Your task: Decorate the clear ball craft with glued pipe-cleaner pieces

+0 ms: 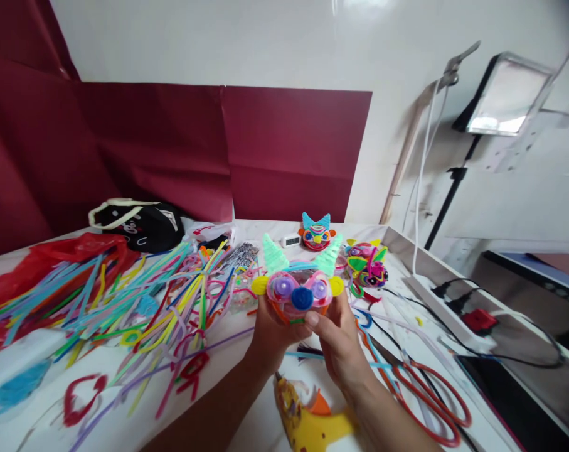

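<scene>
Both my hands hold up a pipe-cleaner animal head (302, 299) with mint-green pointed ears, purple eyes in pink rings, a blue nose and yellow side knobs. My left hand (272, 333) grips its left side from below, fingers partly hidden behind it. My right hand (338, 336) holds the other side, with the thumb pressed near the lower edge. Under my wrists lies a yellow glue gun (312, 430). Beyond the held head stands a finished-looking head with blue ears (316, 232). To its right is a multicoloured one (367, 263).
Loose pipe cleaners (171, 307) spread over the left of the white table, beside a red plastic bag (84, 245) and a black pouch (138, 226). Orange-handled scissors (435, 402), a power strip (448, 314) with plugs and a dark tablet-like slab (514, 402) lie at right.
</scene>
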`<state>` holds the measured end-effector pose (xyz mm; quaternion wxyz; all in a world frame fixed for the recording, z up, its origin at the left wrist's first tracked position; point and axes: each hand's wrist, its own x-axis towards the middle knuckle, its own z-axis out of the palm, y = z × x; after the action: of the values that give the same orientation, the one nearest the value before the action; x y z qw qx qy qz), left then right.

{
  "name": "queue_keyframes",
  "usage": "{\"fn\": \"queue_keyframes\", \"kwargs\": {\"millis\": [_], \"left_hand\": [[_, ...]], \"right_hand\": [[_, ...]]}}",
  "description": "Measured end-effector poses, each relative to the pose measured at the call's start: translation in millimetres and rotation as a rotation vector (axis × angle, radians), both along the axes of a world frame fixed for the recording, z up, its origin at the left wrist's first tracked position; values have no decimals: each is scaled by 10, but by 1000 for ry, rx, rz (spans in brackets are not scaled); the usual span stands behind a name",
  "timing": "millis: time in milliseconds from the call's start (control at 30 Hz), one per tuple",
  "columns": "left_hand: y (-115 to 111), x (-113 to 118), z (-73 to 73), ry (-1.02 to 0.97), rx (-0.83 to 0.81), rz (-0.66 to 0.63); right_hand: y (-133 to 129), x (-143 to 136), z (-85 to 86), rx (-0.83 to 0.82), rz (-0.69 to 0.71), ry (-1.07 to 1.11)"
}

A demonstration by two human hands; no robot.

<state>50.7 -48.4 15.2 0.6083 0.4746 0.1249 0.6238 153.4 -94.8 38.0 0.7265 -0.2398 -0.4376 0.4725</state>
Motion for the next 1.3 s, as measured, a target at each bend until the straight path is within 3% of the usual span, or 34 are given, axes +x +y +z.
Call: {"fn": "queue_keyframes", "kwargs": {"millis": [300, 500, 633, 700, 767, 900, 1033, 1167, 1300], "left_hand": [[-41, -63, 121, 4, -66, -3], [-3, -135, 94, 28, -24, 56], [38, -167, 121, 15, -18, 71], [55, -174, 158, -18, -13, 131], [78, -174, 191, -49, -24, 156], [140, -156, 218, -71, -39, 161], [187, -147, 222, -28, -8, 158], [193, -194, 221, 6, 22, 118], [183, -287, 186, 56, 19, 104]], "right_hand": [[-58, -3, 65, -78, 70, -17], [-61, 47, 58, -28, 116, -124], [-71, 188, 152, -27, 172, -271], [-96, 305, 235, -105, 142, -365], [-143, 446, 302, -213, 27, -416], [-349, 727, 268, -224, -110, -796], [-665, 853, 44, -101, 24, -1294], [-841, 736, -149, -1, 124, -1628], [-805, 534, -250, 51, 132, -1908]]}}
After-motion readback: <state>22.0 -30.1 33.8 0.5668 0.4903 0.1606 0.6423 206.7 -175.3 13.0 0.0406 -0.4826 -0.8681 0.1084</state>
